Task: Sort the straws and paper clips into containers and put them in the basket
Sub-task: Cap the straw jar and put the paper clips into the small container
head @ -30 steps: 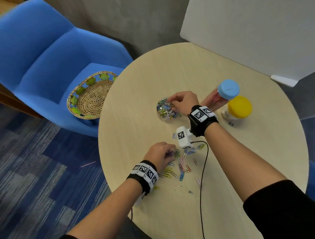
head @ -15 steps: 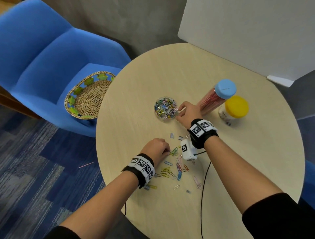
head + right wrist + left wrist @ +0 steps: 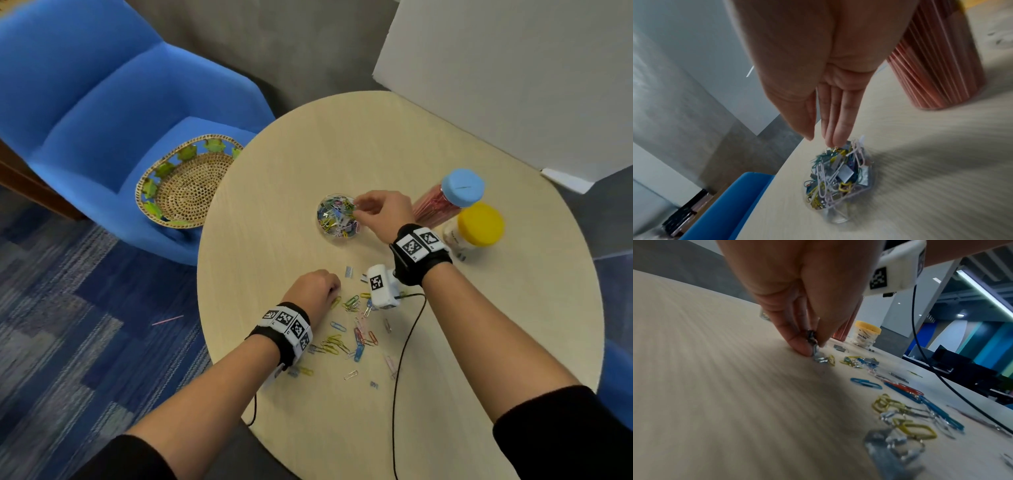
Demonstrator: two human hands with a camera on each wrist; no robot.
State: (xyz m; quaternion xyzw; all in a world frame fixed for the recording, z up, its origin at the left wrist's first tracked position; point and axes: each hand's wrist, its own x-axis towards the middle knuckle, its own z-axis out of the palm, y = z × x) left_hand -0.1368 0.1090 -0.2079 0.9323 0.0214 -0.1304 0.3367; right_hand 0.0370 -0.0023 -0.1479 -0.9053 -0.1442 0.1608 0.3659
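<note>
A clear round container [image 3: 337, 216] holds a heap of coloured paper clips [image 3: 838, 172]. My right hand [image 3: 359, 209] hovers over its right rim, fingers [image 3: 833, 129] straight and pointing down, their tips just above the clips; I see nothing between them. Several loose paper clips [image 3: 356, 332] lie scattered on the table nearer to me. My left hand [image 3: 334, 291] is at the left end of that scatter. In the left wrist view its thumb and fingers [image 3: 803, 344] pinch a small clip [image 3: 813, 344] against the tabletop. A tall jar of pink straws [image 3: 442, 202] has a blue lid.
A yellow-lidded jar [image 3: 479, 224] stands beside the straw jar at the right. The woven basket [image 3: 185, 181] sits on the blue chair [image 3: 85, 113] left of the round table [image 3: 274, 171]. A black cable [image 3: 407, 335] trails from my right wrist. A white board [image 3: 513, 75] stands behind.
My right hand drew back to the right of the container, then returned over it with straight fingers. My left hand stayed among the loose clips and shifted slightly left.
</note>
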